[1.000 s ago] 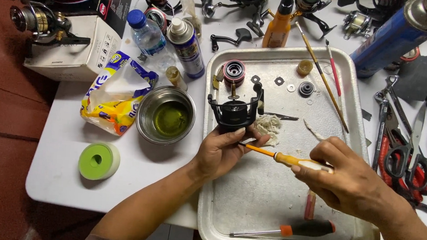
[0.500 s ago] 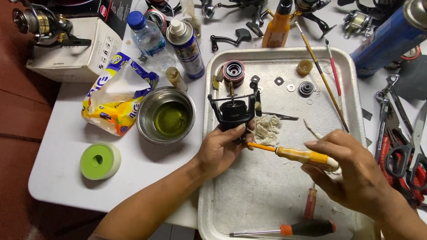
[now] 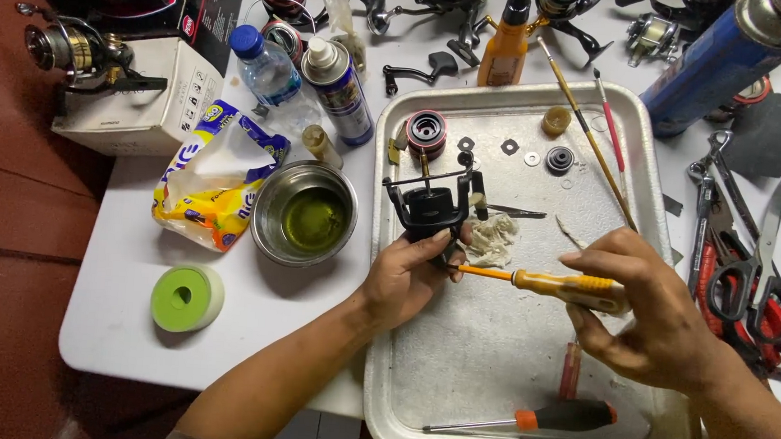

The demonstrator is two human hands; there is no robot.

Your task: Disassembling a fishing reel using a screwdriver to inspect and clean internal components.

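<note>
Reel body: black fishing reel body sat over the upper left part of the metal tray, held just off its floor, bail arm spread wide.
Left hand: left hand came in from below, fingers wrapped tight round the reel's lower end.
Right hand: right hand had its fingers closed on the yellow handle of a screwdriver, shaft level, tip right at the reel beside the left thumb.
Tray contents: red-and-black spool, small washers, black round cap, a wad of whitish rag just right of the reel, and a second screwdriver, black and orange, lying along the near edge.
Brushes: two thin brushes lay slanting across the tray's right side.
Steel bowl: steel bowl on the counter, just left of the tray, held yellow-green liquid.
Other vessels: water bottle, spray can and orange bottle stood behind.
Bag: yellow and blue bag lay left of the bowl, contents hidden.
Tape: green-centred tape roll sat near the counter's front.
</note>
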